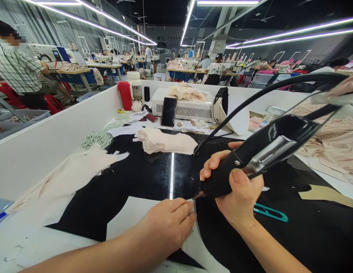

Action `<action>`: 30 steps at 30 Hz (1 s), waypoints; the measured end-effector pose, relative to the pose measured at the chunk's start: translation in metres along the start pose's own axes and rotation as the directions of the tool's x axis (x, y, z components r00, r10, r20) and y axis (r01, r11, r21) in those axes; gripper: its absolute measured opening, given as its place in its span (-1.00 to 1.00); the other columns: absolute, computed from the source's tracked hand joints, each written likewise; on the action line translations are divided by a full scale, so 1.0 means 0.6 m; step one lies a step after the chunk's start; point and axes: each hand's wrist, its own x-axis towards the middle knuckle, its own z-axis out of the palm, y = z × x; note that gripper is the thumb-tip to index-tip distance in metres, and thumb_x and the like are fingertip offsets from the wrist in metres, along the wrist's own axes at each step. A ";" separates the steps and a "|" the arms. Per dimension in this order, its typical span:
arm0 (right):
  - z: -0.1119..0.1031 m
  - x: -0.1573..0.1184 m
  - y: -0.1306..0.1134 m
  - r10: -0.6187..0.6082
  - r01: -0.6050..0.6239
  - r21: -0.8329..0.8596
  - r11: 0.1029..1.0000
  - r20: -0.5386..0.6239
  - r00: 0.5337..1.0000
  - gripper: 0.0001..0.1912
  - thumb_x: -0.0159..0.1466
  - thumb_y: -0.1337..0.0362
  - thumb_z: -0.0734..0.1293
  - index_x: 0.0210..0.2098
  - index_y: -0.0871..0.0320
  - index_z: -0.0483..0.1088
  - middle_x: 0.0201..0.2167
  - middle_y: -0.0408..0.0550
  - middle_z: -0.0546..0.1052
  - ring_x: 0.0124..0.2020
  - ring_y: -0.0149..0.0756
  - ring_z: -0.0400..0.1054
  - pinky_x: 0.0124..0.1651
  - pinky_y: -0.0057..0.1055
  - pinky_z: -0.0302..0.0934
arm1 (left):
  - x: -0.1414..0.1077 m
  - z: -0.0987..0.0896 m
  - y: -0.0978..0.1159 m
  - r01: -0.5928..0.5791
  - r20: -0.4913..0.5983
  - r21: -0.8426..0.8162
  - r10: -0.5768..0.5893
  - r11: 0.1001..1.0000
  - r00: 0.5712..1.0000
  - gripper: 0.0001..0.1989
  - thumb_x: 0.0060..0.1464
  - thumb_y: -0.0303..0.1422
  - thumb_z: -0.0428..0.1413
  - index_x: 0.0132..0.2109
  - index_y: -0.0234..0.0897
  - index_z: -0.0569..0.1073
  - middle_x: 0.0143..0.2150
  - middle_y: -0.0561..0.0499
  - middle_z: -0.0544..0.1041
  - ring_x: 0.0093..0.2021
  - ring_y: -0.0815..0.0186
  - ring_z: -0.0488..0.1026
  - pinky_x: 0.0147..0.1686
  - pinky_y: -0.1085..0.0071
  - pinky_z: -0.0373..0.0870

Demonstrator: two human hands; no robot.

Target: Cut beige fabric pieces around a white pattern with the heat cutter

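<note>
My right hand is wrapped round a black handheld tool with a metal lever and a black cable. Its narrow tip points down and left, close beside the fingertips of my left hand. That hand lies with bent fingers on a pale cut piece over the black work surface; its fingertips are pressed together at the piece's edge, and what they may pinch is hidden. A stack of cream fabric pieces lies farther back. Teal thread snips rest right of my right hand.
Cream fabric lies at left, with green cord behind. A phone leans on a white box. A red cup stands back left. A tan piece lies right. A person sits beyond the left wall.
</note>
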 end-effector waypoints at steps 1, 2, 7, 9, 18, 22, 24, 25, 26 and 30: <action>0.000 0.000 0.000 -0.002 0.002 0.005 1.000 0.001 1.000 -0.41 0.24 -0.12 0.71 0.07 -0.05 0.50 -0.40 -0.26 0.55 -0.53 -0.32 0.41 -0.52 -0.40 0.40 | 0.000 -0.001 0.000 -0.005 0.007 0.002 0.005 1.000 1.000 -0.78 0.56 -0.60 0.12 0.09 -0.46 0.68 0.09 -0.18 0.78 0.06 0.23 0.71 0.13 0.36 0.61; 0.000 0.000 0.000 -0.004 0.004 0.008 1.000 0.000 1.000 -0.42 0.24 -0.11 0.71 0.07 -0.05 0.50 -0.40 -0.26 0.55 -0.53 -0.32 0.41 -0.52 -0.40 0.40 | 0.000 -0.001 0.000 -0.007 0.012 0.001 0.007 1.000 1.000 -0.79 0.56 -0.59 0.12 0.10 -0.47 0.68 0.10 -0.18 0.78 0.08 0.23 0.70 0.15 0.35 0.60; -0.001 -0.001 -0.001 -0.011 0.011 0.012 1.000 0.008 1.000 -0.43 0.25 -0.10 0.71 0.07 -0.05 0.50 -0.40 -0.27 0.55 -0.52 -0.32 0.42 -0.52 -0.41 0.42 | -0.003 0.004 0.000 -0.001 0.022 -0.009 0.001 1.000 1.000 -0.80 0.57 -0.58 0.13 0.11 -0.47 0.67 0.09 -0.19 0.78 0.06 0.23 0.70 0.12 0.36 0.60; -0.002 -0.002 -0.001 -0.017 0.016 0.014 1.000 0.019 1.000 -0.45 0.28 -0.08 0.70 0.08 -0.04 0.49 -0.39 -0.27 0.56 -0.52 -0.33 0.42 -0.51 -0.42 0.43 | -0.005 0.007 0.000 -0.004 0.042 -0.015 0.004 1.000 0.999 -0.81 0.57 -0.56 0.14 0.12 -0.47 0.66 0.10 -0.19 0.77 0.06 0.22 0.70 0.09 0.34 0.62; 0.002 -0.002 -0.002 -0.010 0.010 0.000 1.000 -0.008 1.000 -0.47 0.28 -0.08 0.69 0.06 -0.05 0.49 -0.40 -0.27 0.56 -0.52 -0.30 0.42 -0.52 -0.37 0.42 | -0.007 0.007 0.001 -0.003 0.033 0.009 0.002 1.000 0.999 -0.78 0.59 -0.56 0.11 0.14 -0.43 0.67 0.13 -0.13 0.79 0.08 0.25 0.72 0.13 0.36 0.63; 0.005 -0.006 -0.001 0.004 -0.004 0.031 1.000 0.003 1.000 -0.43 0.27 -0.08 0.70 0.08 -0.05 0.48 -0.39 -0.27 0.56 -0.50 -0.32 0.41 -0.49 -0.40 0.43 | -0.007 0.013 0.002 -0.003 0.021 0.015 0.003 1.000 1.000 -0.74 0.59 -0.58 0.08 0.11 -0.42 0.69 0.11 -0.10 0.80 0.09 0.26 0.72 0.16 0.37 0.63; 0.004 -0.007 0.001 0.008 -0.009 0.021 1.000 0.024 1.000 -0.45 0.30 -0.06 0.70 0.09 -0.05 0.47 -0.38 -0.27 0.57 -0.50 -0.33 0.43 -0.48 -0.40 0.44 | -0.007 0.016 0.003 -0.010 0.043 0.012 0.010 1.000 0.999 -0.74 0.58 -0.58 0.08 0.10 -0.42 0.69 0.11 -0.10 0.80 0.10 0.26 0.72 0.17 0.38 0.63; 0.004 -0.007 0.002 0.011 -0.012 0.015 1.000 0.031 0.999 -0.46 0.31 -0.05 0.70 0.10 -0.05 0.46 -0.38 -0.28 0.57 -0.50 -0.33 0.44 -0.48 -0.39 0.45 | -0.007 0.017 0.003 -0.010 0.051 0.010 0.009 1.000 0.999 -0.75 0.57 -0.57 0.09 0.11 -0.42 0.69 0.10 -0.11 0.80 0.09 0.26 0.72 0.17 0.38 0.63; 0.004 -0.007 0.002 0.014 -0.014 0.012 1.000 0.033 0.999 -0.47 0.31 -0.04 0.69 0.10 -0.05 0.46 -0.38 -0.28 0.58 -0.50 -0.33 0.45 -0.47 -0.39 0.45 | -0.007 0.017 0.004 -0.009 0.056 0.008 0.008 1.000 0.998 -0.77 0.57 -0.57 0.11 0.11 -0.43 0.68 0.10 -0.12 0.80 0.09 0.26 0.71 0.16 0.38 0.62; 0.009 -0.005 0.002 0.002 -0.003 0.049 0.999 0.022 1.000 -0.50 0.31 -0.03 0.69 0.07 -0.03 0.49 -0.38 -0.28 0.59 -0.51 -0.34 0.45 -0.49 -0.41 0.45 | -0.005 0.012 0.005 0.012 0.050 -0.008 -0.012 1.000 0.999 -0.78 0.57 -0.58 0.11 0.10 -0.42 0.67 0.10 -0.12 0.79 0.08 0.26 0.71 0.14 0.39 0.60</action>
